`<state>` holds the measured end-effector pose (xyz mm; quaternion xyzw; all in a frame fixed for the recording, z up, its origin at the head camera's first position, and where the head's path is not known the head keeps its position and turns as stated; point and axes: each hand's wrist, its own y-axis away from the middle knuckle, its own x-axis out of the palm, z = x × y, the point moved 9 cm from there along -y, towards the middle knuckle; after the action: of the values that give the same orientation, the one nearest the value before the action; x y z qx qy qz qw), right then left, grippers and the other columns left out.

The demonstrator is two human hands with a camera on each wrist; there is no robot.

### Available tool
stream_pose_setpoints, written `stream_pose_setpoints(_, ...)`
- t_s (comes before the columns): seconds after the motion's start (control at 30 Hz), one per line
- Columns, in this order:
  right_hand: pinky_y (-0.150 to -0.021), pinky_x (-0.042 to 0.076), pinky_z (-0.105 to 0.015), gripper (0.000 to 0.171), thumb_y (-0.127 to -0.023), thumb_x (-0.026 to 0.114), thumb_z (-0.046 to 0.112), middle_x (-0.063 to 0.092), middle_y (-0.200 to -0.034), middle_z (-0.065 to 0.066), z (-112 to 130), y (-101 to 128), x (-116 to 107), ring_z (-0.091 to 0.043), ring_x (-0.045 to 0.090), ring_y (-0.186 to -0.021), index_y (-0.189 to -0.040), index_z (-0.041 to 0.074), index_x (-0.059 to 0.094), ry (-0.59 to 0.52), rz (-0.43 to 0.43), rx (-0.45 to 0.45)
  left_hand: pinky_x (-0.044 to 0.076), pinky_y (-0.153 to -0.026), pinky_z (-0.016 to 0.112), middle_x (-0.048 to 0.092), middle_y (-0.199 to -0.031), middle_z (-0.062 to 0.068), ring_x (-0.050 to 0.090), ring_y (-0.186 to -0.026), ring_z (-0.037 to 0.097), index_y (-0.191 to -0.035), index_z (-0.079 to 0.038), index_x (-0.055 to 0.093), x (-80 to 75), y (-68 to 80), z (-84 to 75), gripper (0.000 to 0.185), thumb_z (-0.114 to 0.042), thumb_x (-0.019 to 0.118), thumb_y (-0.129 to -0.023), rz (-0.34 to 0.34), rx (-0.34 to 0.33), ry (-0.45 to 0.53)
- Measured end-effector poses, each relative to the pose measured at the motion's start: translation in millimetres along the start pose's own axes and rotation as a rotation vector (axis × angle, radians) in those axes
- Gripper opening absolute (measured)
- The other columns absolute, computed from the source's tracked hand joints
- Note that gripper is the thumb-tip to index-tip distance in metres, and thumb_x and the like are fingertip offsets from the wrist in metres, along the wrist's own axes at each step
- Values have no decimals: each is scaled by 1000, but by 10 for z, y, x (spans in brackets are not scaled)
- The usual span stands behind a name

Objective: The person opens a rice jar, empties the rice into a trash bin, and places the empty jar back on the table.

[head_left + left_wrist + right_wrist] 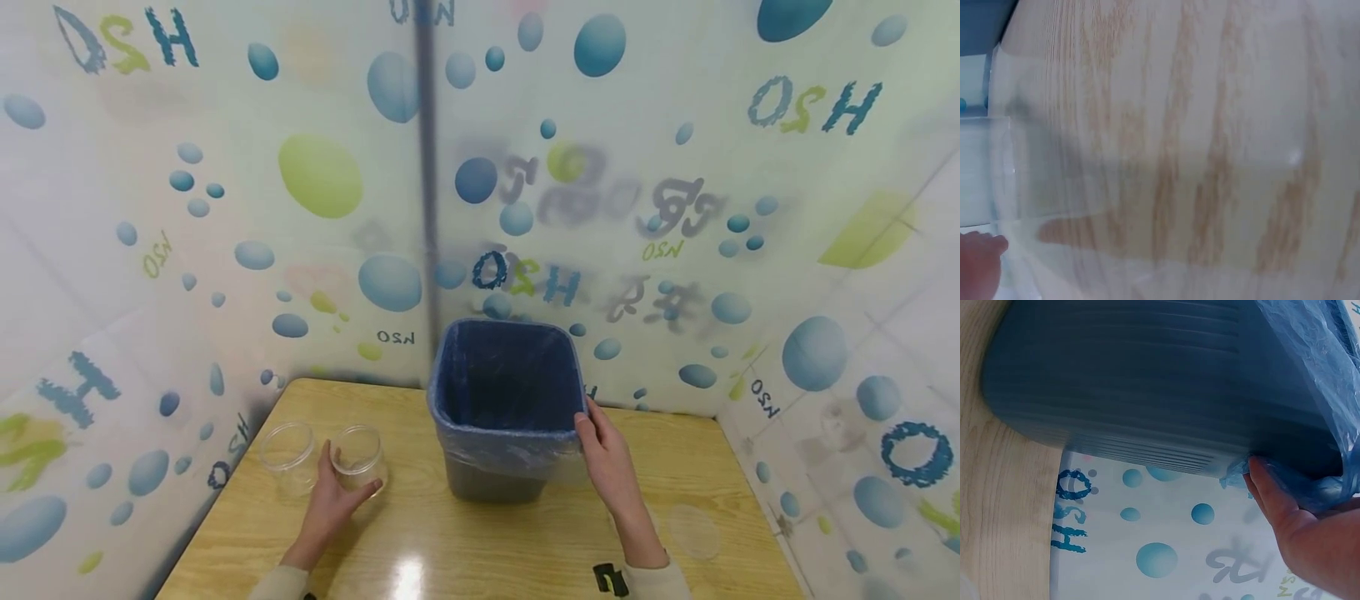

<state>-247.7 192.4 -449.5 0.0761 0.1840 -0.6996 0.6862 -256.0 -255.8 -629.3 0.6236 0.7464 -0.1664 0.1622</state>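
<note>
A clear round jar (358, 458) stands at the left of the table, and my left hand (335, 497) grips it, thumb on its right side and fingers on its left. In the left wrist view the jar's clear wall (1000, 169) shows at the left edge, beside part of the hand (980, 267). At the centre stands a dark blue-grey trash bin (495, 485), its rim covered by a thin translucent bag (517, 448). My right hand (611, 467) holds the bin's right rim, fingers against the bag. The right wrist view shows the bin's ribbed side (1141, 381) and gathered bag film (1329, 381).
Left of the gripped jar stands a second clear jar (287, 458). A clear round disc (693, 532) lies at the right on the wooden table (405, 533). Patterned curtains (480, 242) enclose the back and sides.
</note>
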Motion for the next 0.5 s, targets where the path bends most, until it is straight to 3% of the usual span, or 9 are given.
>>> stream_pose_setpoints(0.17,-115,37,-58,60,-113,42,38,38,-162,-20,12,9,-2,-39,39,-147,-161,5,33,-7,-1,4,19,-117,70,9,-168,31,14,-151,56,-165,-5,-7,-88,41,-150,132,-29,91,-80,-54,65,13)
stream_pose_setpoints(0.37,-115,37,-57,58,-113,42,37,39,-161,-20,24,9,-13,-37,40,-146,-161,5,35,-10,-10,2,20,-117,70,15,-170,22,16,-152,52,-167,-11,9,-196,135,-455,120,-22,91,-80,-155,196,7)
stream_pose_setpoints(0.43,-114,37,-57,58,-113,42,37,40,-161,-20,24,12,-14,-38,40,-146,-161,5,35,-9,-11,1,21,-119,66,18,-170,20,18,-153,48,-166,-12,14,-225,166,-579,115,-18,89,-80,-185,255,4)
stream_pose_setpoints(0.5,-115,37,-57,58,-113,42,37,40,-161,-20,22,15,-13,-38,40,-146,-161,5,35,-7,-11,2,21,-123,52,21,-169,19,20,-153,43,-166,-12,20,-252,196,-714,110,-13,88,-80,-215,329,-5)
